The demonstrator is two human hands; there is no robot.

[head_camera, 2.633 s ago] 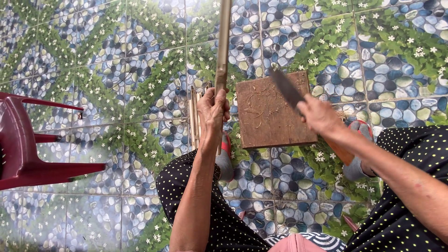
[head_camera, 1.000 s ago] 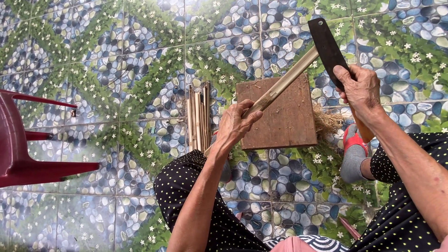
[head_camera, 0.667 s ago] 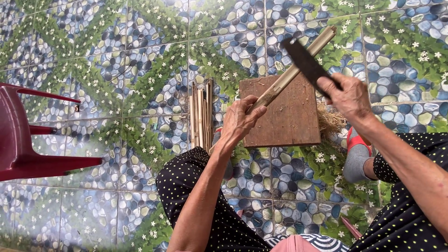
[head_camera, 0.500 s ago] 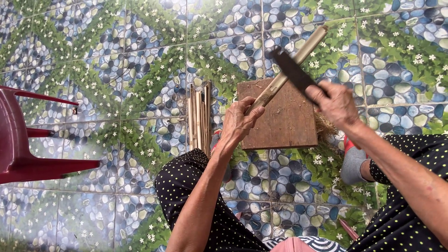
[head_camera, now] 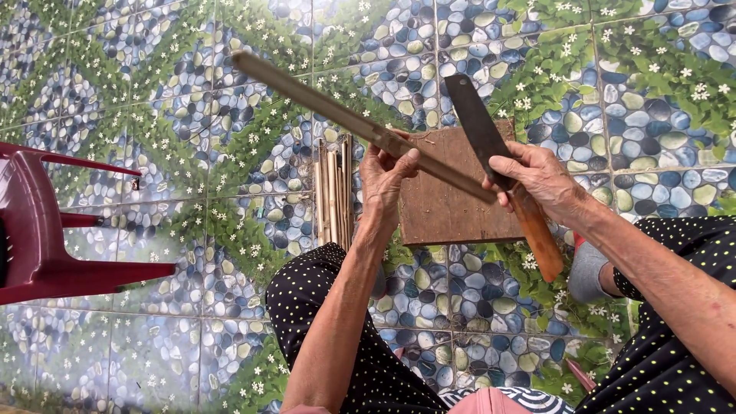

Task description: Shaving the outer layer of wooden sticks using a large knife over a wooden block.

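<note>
My left hand [head_camera: 387,172] grips a long bamboo stick [head_camera: 322,107] that slants from upper left down to the right, above a brown wooden board [head_camera: 452,211] lying on the floor. My right hand [head_camera: 537,180] holds a cleaver by its orange-brown wooden handle [head_camera: 537,238]; the dark blade [head_camera: 475,123] points up and away. The stick's lower end reaches my right hand's fingers. A bundle of split bamboo strips [head_camera: 333,192] lies on the floor just left of the board.
A dark red plastic chair [head_camera: 46,230] stands at the left. The floor is tiled with a blue pebble and green leaf pattern [head_camera: 192,222]. My knees in black polka-dot fabric [head_camera: 322,322] fill the lower frame, with a foot in a sandal [head_camera: 586,272] at the right.
The bamboo stick has swung round: its far end pointed up right, and now it points up left. The cleaver has lifted off the stick, its blade upright.
</note>
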